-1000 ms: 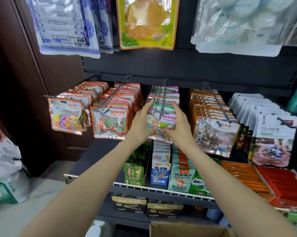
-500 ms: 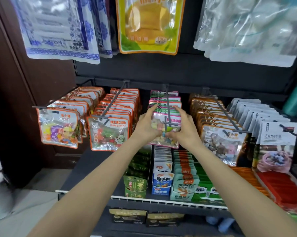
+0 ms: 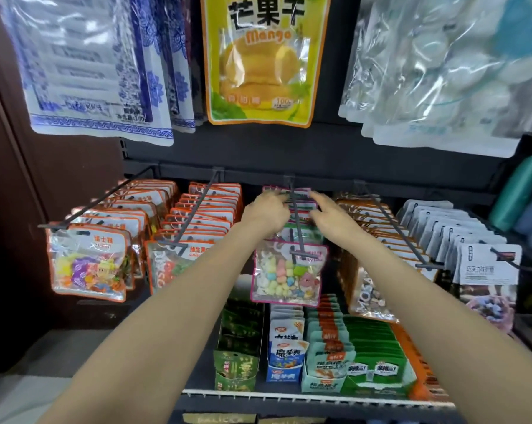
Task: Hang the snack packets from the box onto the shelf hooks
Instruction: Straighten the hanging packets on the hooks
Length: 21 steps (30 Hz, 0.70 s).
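Here, pink-edged packets [image 3: 289, 275] crowd the hook [image 3: 296, 218].

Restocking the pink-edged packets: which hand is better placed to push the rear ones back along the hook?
Left hand: its fingers already curl on the rear packets beside the hook; the right hand lies open.

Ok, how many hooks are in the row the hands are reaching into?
5, left to right: far-left hook, second hook, middle hook between left hand and right hand, fourth hook, far-right hook over white packets. More may be hidden past the right edge.
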{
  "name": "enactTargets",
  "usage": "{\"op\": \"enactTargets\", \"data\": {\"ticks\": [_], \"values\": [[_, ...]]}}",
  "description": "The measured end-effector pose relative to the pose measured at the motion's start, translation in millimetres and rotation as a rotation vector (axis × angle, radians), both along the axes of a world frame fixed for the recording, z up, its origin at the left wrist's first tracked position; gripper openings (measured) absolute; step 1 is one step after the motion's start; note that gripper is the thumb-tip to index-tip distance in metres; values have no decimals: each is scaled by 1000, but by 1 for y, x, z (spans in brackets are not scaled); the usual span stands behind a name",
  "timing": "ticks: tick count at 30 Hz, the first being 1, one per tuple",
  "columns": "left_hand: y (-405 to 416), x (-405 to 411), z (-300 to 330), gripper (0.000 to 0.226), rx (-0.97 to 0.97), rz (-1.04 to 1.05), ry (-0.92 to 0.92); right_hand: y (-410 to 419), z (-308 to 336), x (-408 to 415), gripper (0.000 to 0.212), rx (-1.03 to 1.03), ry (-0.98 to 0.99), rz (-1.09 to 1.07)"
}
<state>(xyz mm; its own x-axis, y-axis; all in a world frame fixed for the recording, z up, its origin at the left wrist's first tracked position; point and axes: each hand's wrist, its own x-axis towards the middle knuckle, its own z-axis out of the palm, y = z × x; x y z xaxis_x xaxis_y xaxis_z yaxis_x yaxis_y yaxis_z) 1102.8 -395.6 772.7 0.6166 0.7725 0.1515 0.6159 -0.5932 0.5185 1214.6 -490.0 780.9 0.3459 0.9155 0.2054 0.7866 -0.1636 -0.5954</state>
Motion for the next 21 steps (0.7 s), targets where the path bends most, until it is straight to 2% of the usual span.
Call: {"op": "enactTargets", "data": {"ticks": [3,6,9,13,18,21], "values": [[4,0,-2,52,-28,23,68,15,-2,4,51,-149,-120,1],[7,-2,-6,58,-7,-6,128,16,-8,4,48,-176,-192,-13],[9,-3,-5,56,-44,6,61,17,-11,1,41,-143,-197,-46],[4,-4,-1,39,-7,46,-172,18,-2,-5,45,-105,-229,-62],[3,-7,4,35,-31,20,-136,20,0,-10,41,-198,-229,-68],[0,-10,9,30,-15,67,-137,14,7,-15,41,-146,-175,-107]]}}
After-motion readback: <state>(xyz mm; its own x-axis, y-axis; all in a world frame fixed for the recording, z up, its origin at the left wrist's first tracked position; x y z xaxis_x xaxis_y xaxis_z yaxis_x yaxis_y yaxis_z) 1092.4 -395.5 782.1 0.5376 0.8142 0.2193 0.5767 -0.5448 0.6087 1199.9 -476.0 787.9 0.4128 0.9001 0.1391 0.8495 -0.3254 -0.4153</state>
